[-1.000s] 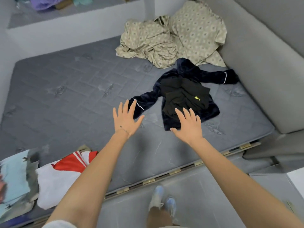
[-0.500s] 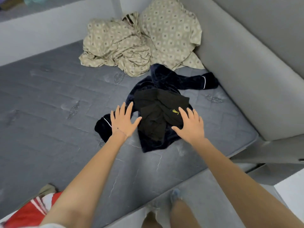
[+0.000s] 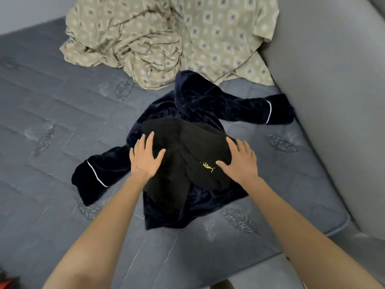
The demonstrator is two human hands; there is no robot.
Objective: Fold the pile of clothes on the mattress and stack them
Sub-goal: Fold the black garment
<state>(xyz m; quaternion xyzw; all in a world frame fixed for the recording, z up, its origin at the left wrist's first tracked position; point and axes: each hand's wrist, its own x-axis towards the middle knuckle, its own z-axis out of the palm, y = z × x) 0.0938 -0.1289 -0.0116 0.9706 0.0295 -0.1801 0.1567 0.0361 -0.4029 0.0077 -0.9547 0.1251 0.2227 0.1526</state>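
A crumpled black garment with small yellow lettering lies on top of a dark navy velvet top with white-piped cuffs, spread on the grey mattress. My left hand is over the black garment's left edge, fingers straight and spread. Over its right edge is my right hand, fingers also spread. Neither hand grips any cloth.
A rumpled beige patterned sheet is heaped at the mattress's far end against the grey wall on the right. A bit of red cloth shows at the bottom left corner. The mattress's near edge runs below my arms.
Both hands have moved forward from above the bare mattress onto the black garment. The view has closed in on the dark clothes; the folded stack at the left has left the frame.
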